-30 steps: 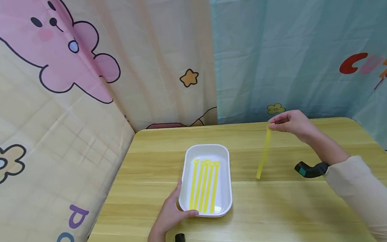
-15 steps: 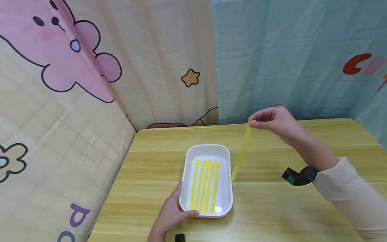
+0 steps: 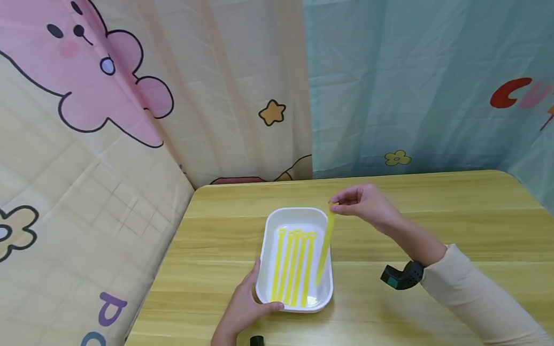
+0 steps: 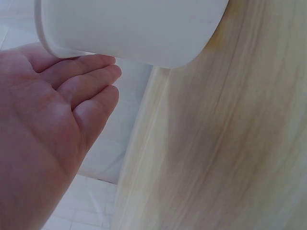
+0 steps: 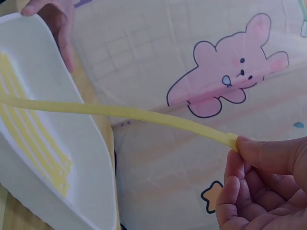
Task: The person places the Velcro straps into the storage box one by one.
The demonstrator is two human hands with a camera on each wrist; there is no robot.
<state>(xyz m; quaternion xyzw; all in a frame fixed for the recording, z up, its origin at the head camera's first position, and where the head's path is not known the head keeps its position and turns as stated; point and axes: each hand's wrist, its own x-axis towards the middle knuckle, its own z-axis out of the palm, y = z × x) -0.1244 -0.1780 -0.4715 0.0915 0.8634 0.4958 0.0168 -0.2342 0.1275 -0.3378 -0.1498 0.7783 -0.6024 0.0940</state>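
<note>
A white rectangular tray (image 3: 326,298) stands on the table, with several thin yellow strips (image 3: 280,266) lying side by side in it, their small heads toward the far end. My left hand (image 3: 242,307) holds the tray's near left corner, thumb over the front rim and fingers along the outer wall; in the left wrist view they lie against it. Above the tray's far right edge, my right hand (image 3: 363,205) pinches one yellow strip (image 5: 129,113) by its end between thumb and fingers. That strip hangs slanting over the tray's right side, its lower end right of the other strips.
The wood-patterned table (image 3: 434,210) extends around the tray. Printed curtains (image 3: 232,90) rise behind it and on its left. Black wrist devices (image 3: 402,276) sit on both forearms.
My right hand has moved left and then lower, bringing the hanging strip from over the table on the right to over the tray. The left hand and tray have stayed put.
</note>
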